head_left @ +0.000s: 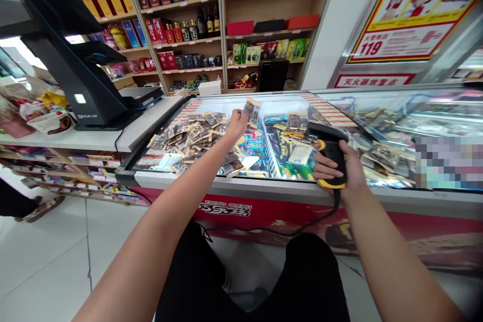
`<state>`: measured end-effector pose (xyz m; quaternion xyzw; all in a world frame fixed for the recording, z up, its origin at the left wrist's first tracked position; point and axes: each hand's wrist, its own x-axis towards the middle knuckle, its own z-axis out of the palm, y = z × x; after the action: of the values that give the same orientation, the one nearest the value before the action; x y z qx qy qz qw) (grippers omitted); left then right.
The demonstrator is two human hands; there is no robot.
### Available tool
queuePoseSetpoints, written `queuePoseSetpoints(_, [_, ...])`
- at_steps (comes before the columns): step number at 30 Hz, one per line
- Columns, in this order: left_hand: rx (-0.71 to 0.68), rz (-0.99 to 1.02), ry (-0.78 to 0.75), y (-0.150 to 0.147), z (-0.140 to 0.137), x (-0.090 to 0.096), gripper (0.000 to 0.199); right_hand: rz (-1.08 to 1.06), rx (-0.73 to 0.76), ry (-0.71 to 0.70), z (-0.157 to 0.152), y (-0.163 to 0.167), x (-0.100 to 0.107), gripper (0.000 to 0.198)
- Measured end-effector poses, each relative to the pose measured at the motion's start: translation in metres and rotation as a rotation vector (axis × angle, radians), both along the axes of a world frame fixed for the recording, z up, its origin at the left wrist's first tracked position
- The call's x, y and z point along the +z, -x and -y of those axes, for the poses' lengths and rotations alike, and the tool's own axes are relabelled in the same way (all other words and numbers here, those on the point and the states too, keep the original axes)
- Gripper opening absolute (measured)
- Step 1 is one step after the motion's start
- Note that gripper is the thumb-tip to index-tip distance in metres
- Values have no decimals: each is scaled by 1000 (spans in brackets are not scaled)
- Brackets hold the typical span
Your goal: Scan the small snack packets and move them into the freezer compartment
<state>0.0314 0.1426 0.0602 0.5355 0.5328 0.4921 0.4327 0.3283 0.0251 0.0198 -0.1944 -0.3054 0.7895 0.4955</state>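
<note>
My left hand (238, 126) reaches out over the glass top of a chest freezer (177, 181) and pinches a small snack packet (251, 110), dark with tan edges. To its left, a heap of similar packets (196, 133) lies spread on the glass. In my right hand (349, 163) is a black and yellow barcode scanner (330, 153), with my fingers wrapped round its handle and its head pointing left. From its base a black cable (294, 233) hangs in front of the freezer. More packets (388, 161) lie to the right of the scanner.
On the counter at the left stands a black checkout terminal (94, 95), with a white basket (51, 122) beside it. Shelves (222, 0) of boxes and bottles rise behind the freezer. A person's foot (41, 209) shows at the far left.
</note>
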Motion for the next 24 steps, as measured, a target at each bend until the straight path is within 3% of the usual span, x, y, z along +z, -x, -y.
queuePoseSetpoints(5, [-95,41,105,-25,13,-26,24,184,76,-51,-8,7,-5,42])
queuePoseSetpoints(11, [-198,-6,112,-23,22,-28,38,309,125,22,-15,10,-14,49])
queuePoseSetpoints(24, [-66,-277,46,-20,17,-35,38,196,175,25,-17,8,-17,37])
